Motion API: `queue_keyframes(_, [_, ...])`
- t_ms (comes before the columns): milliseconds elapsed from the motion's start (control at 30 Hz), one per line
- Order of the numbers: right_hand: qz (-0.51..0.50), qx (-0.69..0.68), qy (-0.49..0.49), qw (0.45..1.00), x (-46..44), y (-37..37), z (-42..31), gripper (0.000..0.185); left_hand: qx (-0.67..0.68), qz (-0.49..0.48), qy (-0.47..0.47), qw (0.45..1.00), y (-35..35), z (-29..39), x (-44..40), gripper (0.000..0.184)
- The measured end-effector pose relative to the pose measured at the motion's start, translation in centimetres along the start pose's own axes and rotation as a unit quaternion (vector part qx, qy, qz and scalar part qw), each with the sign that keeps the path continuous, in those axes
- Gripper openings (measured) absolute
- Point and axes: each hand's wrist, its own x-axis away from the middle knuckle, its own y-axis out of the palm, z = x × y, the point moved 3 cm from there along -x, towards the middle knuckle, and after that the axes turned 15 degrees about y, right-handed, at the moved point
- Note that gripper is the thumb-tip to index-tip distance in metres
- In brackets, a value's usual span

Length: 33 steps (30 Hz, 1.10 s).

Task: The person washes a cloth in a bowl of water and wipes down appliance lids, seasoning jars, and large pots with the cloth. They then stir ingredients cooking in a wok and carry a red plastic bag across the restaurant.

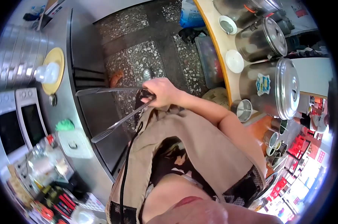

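Note:
My right hand (161, 91) is closed around the joined end of long metal tongs (116, 125). The two arms of the tongs spread apart toward the left, with nothing between their tips. They hang in front of a dark metal cabinet front (98, 108), beside the steel counter (83, 168). A beige apron (195, 130) with dark patterned parts covers my body just below the hand. My left hand is not in view.
On the left counter are a yellow round board (59, 74), a white lidded container (75, 143) and green cloth (65, 125). Large lidded steel pots (275, 89) and a white bowl (234, 61) stand at the right. A clear bin (210, 59) sits on the speckled floor (139, 56).

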Motion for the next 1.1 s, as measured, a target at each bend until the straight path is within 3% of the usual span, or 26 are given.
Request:
queue_keyframes(100, [0.051, -0.008, -0.039, 0.998, -9.3, 0.9, 3.9, 0.037, -0.017, -0.036, 0.017, 0.999, -7.2, 5.9, -10.5, 0.020])
queue_keyframes(233, [0.020, 0.013, 0.042, 0.999, -19.6, -1.0, 7.2, 0.041, 0.005, -0.042, 0.088, 0.995, -17.3, 16.9, -26.2, 0.019])
queue_keyframes(333, [0.006, 0.021, 0.181, 0.983, -26.8, -4.0, 10.8, 0.042, 0.162, -0.049, 0.211, 0.963, -23.5, 27.1, -39.7, 0.018])
queue_keyframes(367, [0.021, 0.014, 0.229, 0.973, -28.8, -4.8, 12.3, 0.039, 0.246, 0.036, 0.207, 0.946, -26.5, 37.5, -39.6, 0.022])
queue_keyframes(400, [0.044, -0.050, 0.295, 0.953, -30.9, -5.6, 14.0, 0.037, 0.179, 0.020, 0.200, 0.963, -29.6, 47.3, -39.8, 0.028])
queue_keyframes(433, [0.064, -0.115, 0.359, 0.924, -32.8, -6.1, 15.7, 0.035, 0.174, -0.073, 0.242, 0.952, -31.0, 52.4, -42.8, 0.032])
queue_keyframes(467, [0.103, -0.123, 0.385, 0.909, -34.9, -6.9, 17.3, 0.035, 0.230, -0.102, 0.323, 0.912, -32.0, 59.0, -43.4, 0.032])
queue_keyframes(567, [0.218, -0.227, 0.413, 0.855, -41.8, -7.9, 24.9, 0.032, 0.302, -0.231, 0.397, 0.835, -33.7, 74.3, -45.8, 0.038])
queue_keyframes(633, [0.220, -0.304, 0.440, 0.816, -47.6, -9.7, 28.6, 0.022, 0.275, -0.249, 0.468, 0.802, -34.2, 81.2, -49.5, 0.046])
queue_keyframes(667, [0.222, -0.299, 0.429, 0.823, -50.6, -10.6, 30.9, 0.021, 0.282, -0.272, 0.428, 0.814, -34.9, 84.4, -51.3, 0.045])
queue_keyframes(767, [0.239, -0.378, 0.419, 0.790, -60.4, -15.9, 32.8, 0.017, 0.174, -0.186, 0.462, 0.849, -39.6, 93.2, -56.9, 0.040])
queue_keyframes(833, [0.254, -0.417, 0.375, 0.788, -66.0, -18.6, 35.1, 0.018, 0.047, -0.114, 0.579, 0.806, -45.0, 99.1, -59.9, 0.035])
queue_keyframes(900, [0.291, -0.436, 0.364, 0.770, -70.7, -21.2, 36.2, 0.018, 0.060, -0.053, 0.620, 0.780, -49.7, 103.5, -64.0, 0.031])
queue_keyframes(1033, [0.341, -0.482, 0.347, 0.729, -76.7, -24.7, 39.3, 0.015, -0.045, 0.075, 0.701, 0.707, -58.7, 114.1, -74.8, 0.030])
queue_keyframes(1100, [0.389, -0.422, 0.387, 0.721, -77.7, -25.4, 42.0, 0.014, -0.093, 0.139, 0.725, 0.668, -61.5, 120.5, -81.8, 0.030])
